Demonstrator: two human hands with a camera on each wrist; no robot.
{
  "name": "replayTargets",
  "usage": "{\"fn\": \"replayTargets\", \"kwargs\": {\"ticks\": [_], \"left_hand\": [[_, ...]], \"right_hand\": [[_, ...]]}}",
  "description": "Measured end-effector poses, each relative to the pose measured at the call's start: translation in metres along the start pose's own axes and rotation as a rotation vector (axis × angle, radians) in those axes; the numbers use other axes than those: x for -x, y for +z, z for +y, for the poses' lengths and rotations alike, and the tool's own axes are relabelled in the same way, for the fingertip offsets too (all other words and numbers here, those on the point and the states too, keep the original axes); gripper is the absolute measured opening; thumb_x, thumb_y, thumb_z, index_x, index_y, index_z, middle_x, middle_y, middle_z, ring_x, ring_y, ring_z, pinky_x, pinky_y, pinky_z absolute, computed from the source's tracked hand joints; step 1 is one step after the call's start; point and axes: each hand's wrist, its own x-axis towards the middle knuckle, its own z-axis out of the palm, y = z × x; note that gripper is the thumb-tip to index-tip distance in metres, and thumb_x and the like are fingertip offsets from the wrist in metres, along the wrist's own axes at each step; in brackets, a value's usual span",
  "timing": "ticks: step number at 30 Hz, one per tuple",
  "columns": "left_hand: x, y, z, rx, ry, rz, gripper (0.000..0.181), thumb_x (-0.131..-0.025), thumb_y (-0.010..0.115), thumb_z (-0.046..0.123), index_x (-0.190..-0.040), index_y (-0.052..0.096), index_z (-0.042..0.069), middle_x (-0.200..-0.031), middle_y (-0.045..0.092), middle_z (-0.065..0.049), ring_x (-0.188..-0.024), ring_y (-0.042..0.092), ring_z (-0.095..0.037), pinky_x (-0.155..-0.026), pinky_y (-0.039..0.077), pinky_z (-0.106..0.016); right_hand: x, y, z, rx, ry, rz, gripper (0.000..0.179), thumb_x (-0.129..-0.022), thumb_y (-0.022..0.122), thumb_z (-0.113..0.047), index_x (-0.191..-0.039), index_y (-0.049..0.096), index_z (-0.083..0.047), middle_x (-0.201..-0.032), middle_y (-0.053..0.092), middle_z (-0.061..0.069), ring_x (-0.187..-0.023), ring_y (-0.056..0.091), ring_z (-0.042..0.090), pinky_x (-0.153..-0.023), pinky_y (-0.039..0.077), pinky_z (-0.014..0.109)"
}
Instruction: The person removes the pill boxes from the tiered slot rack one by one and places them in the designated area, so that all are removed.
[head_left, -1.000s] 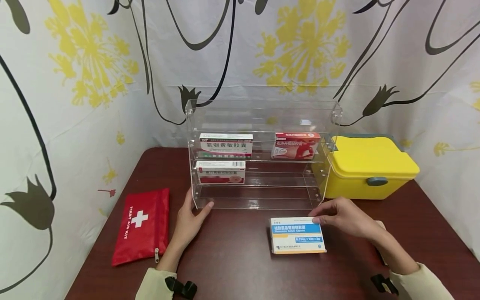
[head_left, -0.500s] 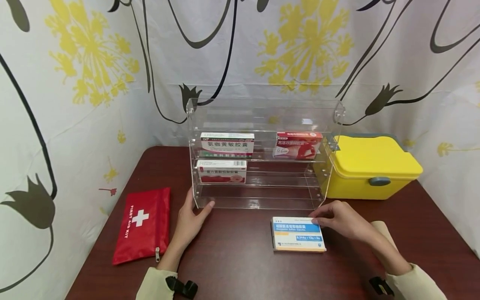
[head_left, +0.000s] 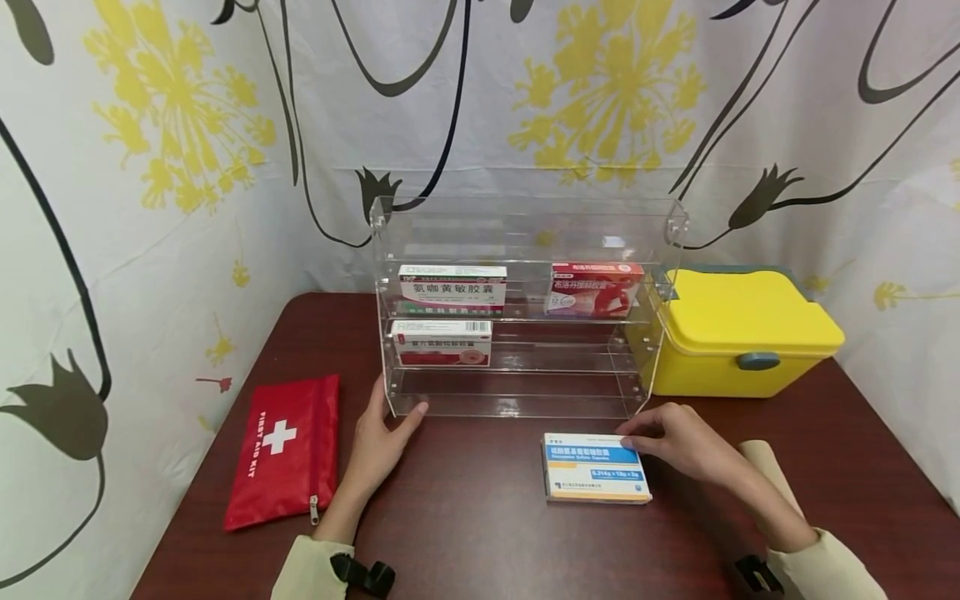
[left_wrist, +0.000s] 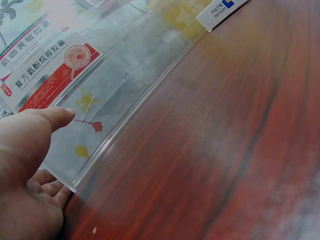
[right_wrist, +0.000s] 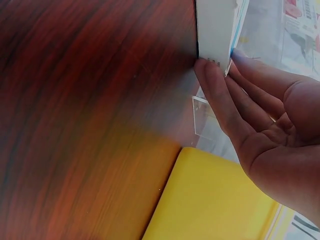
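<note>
A clear acrylic rack (head_left: 510, 406) stands on the table, tiered like steps. My left hand (head_left: 378, 446) grips its lower left corner; in the left wrist view the thumb of that hand (left_wrist: 27, 150) lies on one side of the side panel and the fingers on the other. With thumb and fingers, my right hand (head_left: 686, 442) pinches the far right corner of a white and blue capsule box (head_left: 596, 471) in front of the rack. In the right wrist view the fingertips meet the end of the box (right_wrist: 215, 30). The rack holds a green-and-white box (head_left: 452, 292), a red box (head_left: 595, 290) and a red-and-white box (head_left: 442, 344).
To the left lies a red first aid pouch (head_left: 288, 450) with a zipper. A yellow lidded case (head_left: 742, 333) stands right of the rack. Some beige object (head_left: 765, 458) is partly hidden behind the right forearm. A patterned curtain (head_left: 465, 125) hangs behind the table.
The right forearm has shifted slightly left, and the near edge of the capsule box sits a touch farther back. The left hand and the rack have kept their place.
</note>
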Motion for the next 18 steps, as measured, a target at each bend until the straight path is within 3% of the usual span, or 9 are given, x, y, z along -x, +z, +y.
{"fn": "replayTargets", "kwargs": {"ticks": [12,18], "left_hand": [[-0.0005,-0.0012,0.0013,0.004,-0.004,0.010,0.079,-0.088,0.075,0.034,-0.153,0.030,0.032,-0.145,0.048,-0.003,-0.131,0.045,-0.019,-0.106,0.034,-0.048],[-0.0005,0.0000,-0.0001,-0.010,-0.001,0.007,0.080,-0.087,0.075,0.036,-0.153,0.030,0.030,-0.146,0.047,-0.004,-0.132,0.045,-0.020,-0.105,0.035,-0.049]], "right_hand": [[-0.0003,-0.0007,-0.0014,0.009,0.000,0.006,0.017,-0.089,0.074,-0.025,-0.104,0.077,-0.018,-0.094,0.071,-0.010,-0.082,0.060,0.008,-0.073,0.050,0.030],[0.0082,-0.0021,-0.0021,0.043,0.005,0.119,0.017,-0.089,0.074,-0.026,-0.103,0.077,-0.018,-0.093,0.070,-0.014,-0.085,0.063,0.006,-0.074,0.052,0.031]]}}
